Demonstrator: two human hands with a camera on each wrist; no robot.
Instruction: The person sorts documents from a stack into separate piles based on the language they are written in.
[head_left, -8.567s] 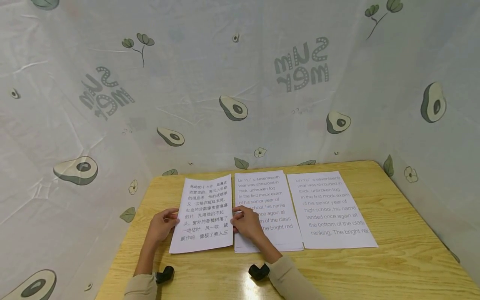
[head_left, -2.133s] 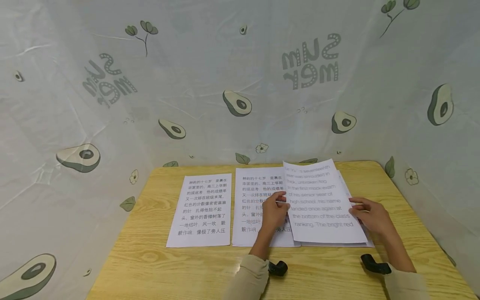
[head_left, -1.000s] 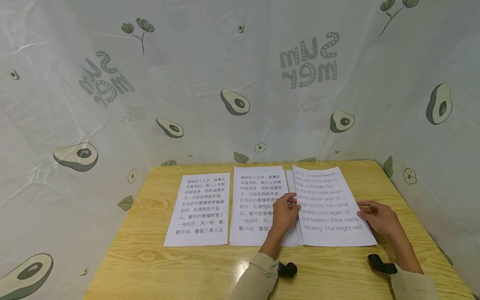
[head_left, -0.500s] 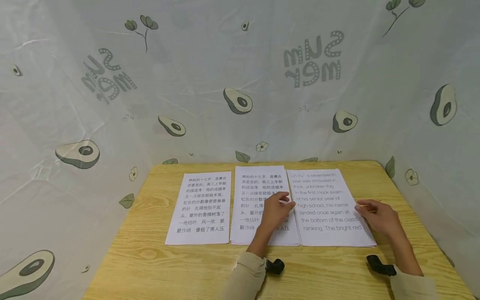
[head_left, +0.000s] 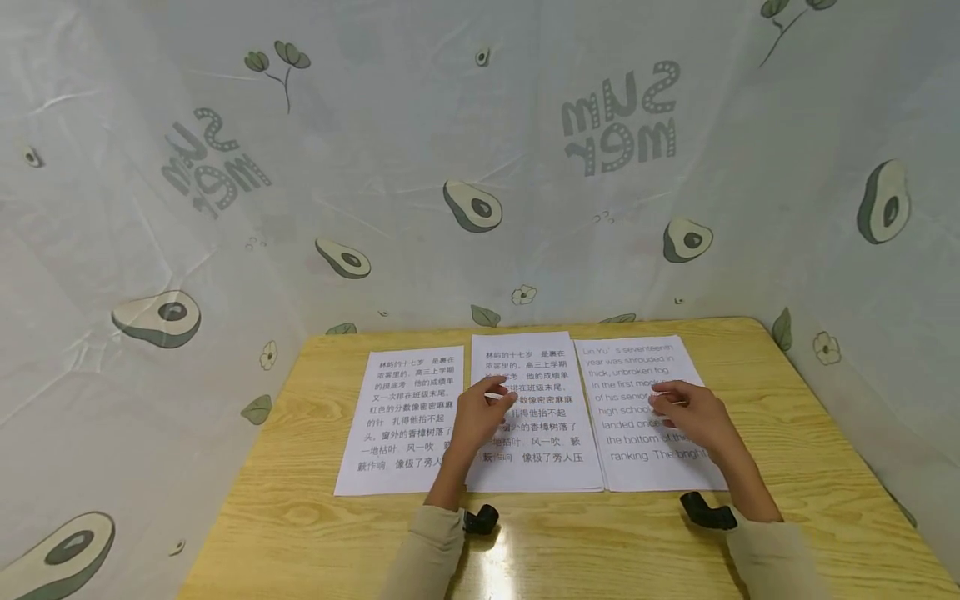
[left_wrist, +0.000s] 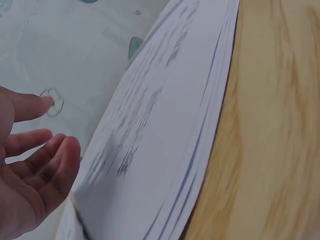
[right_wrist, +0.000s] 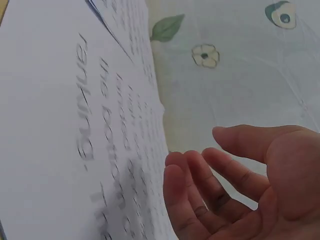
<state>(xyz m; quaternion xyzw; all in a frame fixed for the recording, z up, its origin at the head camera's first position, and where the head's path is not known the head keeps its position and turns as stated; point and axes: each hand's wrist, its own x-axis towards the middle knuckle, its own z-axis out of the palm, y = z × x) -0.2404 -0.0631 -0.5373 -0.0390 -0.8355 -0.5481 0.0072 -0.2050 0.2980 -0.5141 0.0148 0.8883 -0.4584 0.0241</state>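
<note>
From the head, the left hand (head_left: 478, 412) hangs over the middle pile (head_left: 543, 417), most of it at 3 o'clock from the fingertips, and the right hand (head_left: 696, 415) over the right pile (head_left: 633, 433), which spreads towards 9. In the left wrist view, thumb and loosely bent fingers are apart, paper (left_wrist: 165, 115) at 3 o'clock; in the right, also apart, the right pile at 9

A yellowish table (head_left: 810, 467) with a wavy wood grain (its far right corner is rounded off) carries three lots of print, side by side. A white sheet (head_left: 397, 417) of Chinese text lies at left, a pile (head_left: 543, 425) topped with Chinese text in the middle, and an English page (head_left: 626, 423) just beside it at right.
</note>
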